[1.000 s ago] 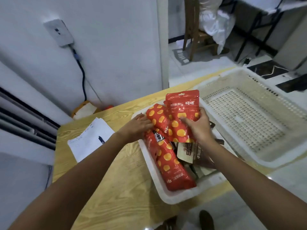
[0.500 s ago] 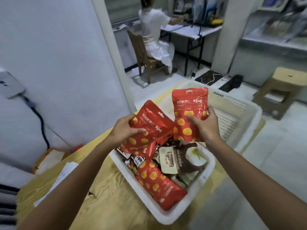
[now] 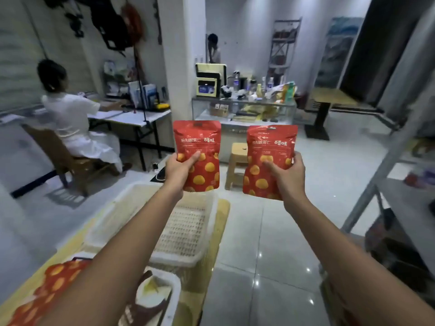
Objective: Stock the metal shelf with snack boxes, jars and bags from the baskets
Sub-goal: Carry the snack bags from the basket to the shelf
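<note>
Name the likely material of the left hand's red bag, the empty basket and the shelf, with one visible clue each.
Red bag: glossy plastic film, likely; sheen, creases. Empty basket: matte whitish plastic; moulded perforated floor. Shelf: grey metal, seemingly; thin post.

A yellow wooden table [image 3: 222, 209] carries two white plastic baskets, one just behind the other. The far basket [image 3: 179, 258] shows its perforated bottom, and the near basket [image 3: 174, 287] holds snack bags [image 3: 47, 288]. On the glossy tiled floor [image 3: 270, 243] stand a small tan stool [image 3: 236, 165] and the grey metal shelf [image 3: 407, 203].
</note>
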